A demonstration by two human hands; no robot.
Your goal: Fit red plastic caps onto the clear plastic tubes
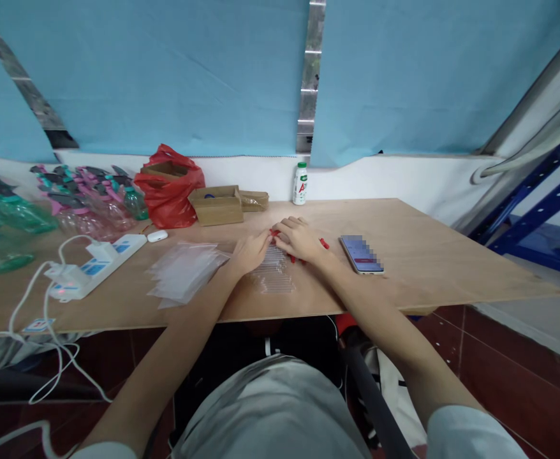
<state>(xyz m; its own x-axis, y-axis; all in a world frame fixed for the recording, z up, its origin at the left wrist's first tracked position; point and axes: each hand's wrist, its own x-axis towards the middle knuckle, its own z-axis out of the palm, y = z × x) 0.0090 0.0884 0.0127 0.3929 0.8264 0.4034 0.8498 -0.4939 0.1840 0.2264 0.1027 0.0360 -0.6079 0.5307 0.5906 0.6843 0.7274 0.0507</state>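
My left hand (252, 251) and my right hand (299, 238) meet over the middle of the wooden table. Their fingertips close together on a small red piece (274, 234), mostly covered by the fingers, so its kind does not show. Below and between the hands lies a row of thin, clear, stick-like pieces (275, 277). More small red pieces (324, 243) rest beside and partly under my right hand. Left of my left wrist is a loose stack of clear plastic bags (184, 271).
A phone (362, 255) lies to the right. Behind stand a white bottle (300, 185), a cardboard box (220, 207) and a red plastic bag (172, 197). At left are a power strip (103, 264) with cables, a white earphone case (157, 236) and several spray bottles (14, 210).
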